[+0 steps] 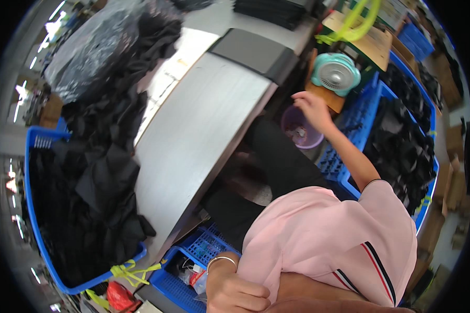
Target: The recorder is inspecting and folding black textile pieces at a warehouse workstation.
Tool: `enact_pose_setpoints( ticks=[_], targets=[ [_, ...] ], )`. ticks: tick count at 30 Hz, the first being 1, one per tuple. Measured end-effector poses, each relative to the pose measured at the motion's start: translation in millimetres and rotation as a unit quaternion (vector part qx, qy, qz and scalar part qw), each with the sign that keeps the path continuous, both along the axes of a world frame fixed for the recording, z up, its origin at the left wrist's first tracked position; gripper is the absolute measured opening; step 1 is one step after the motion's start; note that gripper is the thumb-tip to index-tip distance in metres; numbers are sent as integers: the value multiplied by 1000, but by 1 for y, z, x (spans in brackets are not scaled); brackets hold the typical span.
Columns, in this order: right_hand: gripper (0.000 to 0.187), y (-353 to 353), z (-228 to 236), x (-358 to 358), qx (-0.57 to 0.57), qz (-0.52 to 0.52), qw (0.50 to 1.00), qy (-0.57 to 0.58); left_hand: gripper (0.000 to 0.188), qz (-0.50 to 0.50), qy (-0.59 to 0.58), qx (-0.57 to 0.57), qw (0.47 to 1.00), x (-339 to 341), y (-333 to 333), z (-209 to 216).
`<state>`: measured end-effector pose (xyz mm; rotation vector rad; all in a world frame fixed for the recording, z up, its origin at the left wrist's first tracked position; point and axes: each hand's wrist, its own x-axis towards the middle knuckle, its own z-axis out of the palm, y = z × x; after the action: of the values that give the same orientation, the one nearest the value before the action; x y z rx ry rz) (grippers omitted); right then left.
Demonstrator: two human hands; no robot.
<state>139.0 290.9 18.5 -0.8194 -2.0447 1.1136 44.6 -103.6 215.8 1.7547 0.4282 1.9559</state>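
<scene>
My left hand [236,290], with a thin bangle at the wrist, is low in the view against the front of my pink shirt [308,224]. Its fingers are curled into the cloth. My right hand [312,110] reaches out on the right side, above a purple bin [318,136] with scraps in it. Its fingers are partly stretched and apart, and nothing shows between them. Just beyond it, a small teal fan [337,74] stands on a wooden surface.
A grey worktable [203,115] with a dark sewing machine-like block [253,52] runs diagonally. Black fabric pieces [89,193] fill a blue basket [31,198] at left. More blue baskets [373,112] of black cloth stand at right. A small blue basket [172,287] sits below the table.
</scene>
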Motion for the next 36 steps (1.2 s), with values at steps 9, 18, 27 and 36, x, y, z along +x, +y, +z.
enact_pose_setpoints(
  ticks=[9, 18, 27, 36],
  targets=[
    [28, -122, 42, -310, 391, 280, 873, 75, 46, 54, -19, 20, 998, -42, -22, -16],
    [36, -161, 38, -472, 529, 174, 831, 19, 46, 46, -54, 35, 997, -70, -35, -34],
    [15, -182, 0, -386, 337, 290, 894, -46, 46, 5, -89, 63, 994, -60, -40, -35],
    [42, -139, 54, -456, -353, 341, 869, 65, 46, -2, -63, 39, 997, -43, -36, -7]
  ],
)
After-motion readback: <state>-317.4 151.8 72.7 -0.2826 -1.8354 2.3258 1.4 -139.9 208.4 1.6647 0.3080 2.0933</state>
